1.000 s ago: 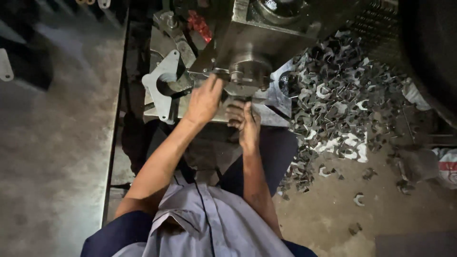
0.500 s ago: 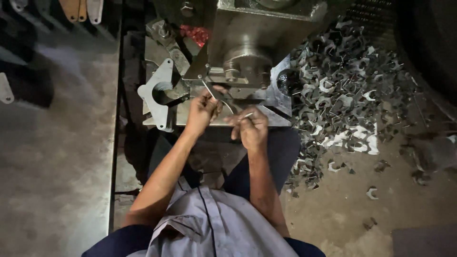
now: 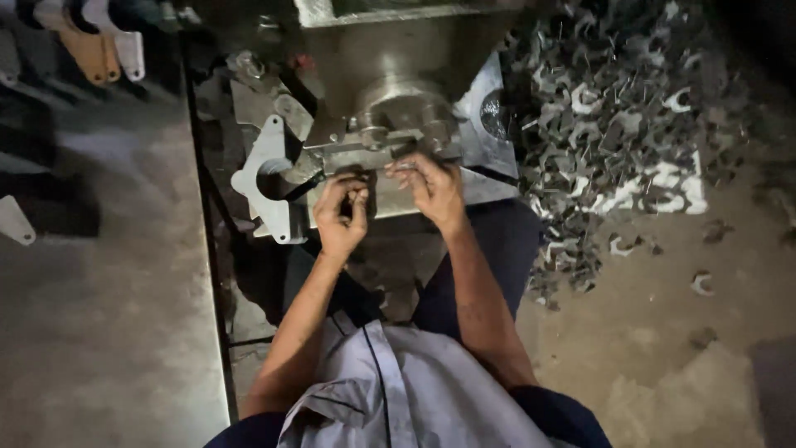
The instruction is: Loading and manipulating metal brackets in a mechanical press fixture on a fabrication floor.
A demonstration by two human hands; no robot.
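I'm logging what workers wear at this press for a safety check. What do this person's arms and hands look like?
Both arms are bare from above the elbow down. The left hand and right hand are bare too: no gloves, and I can make out no watch or rings. A light grey shirt with a thin dark line covers the chest, above dark blue trousers.

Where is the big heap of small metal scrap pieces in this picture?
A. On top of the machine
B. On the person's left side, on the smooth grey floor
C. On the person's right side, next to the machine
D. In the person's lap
C: the heap of scrap pieces lies on the ground at the right of the machine, beyond the right hand.
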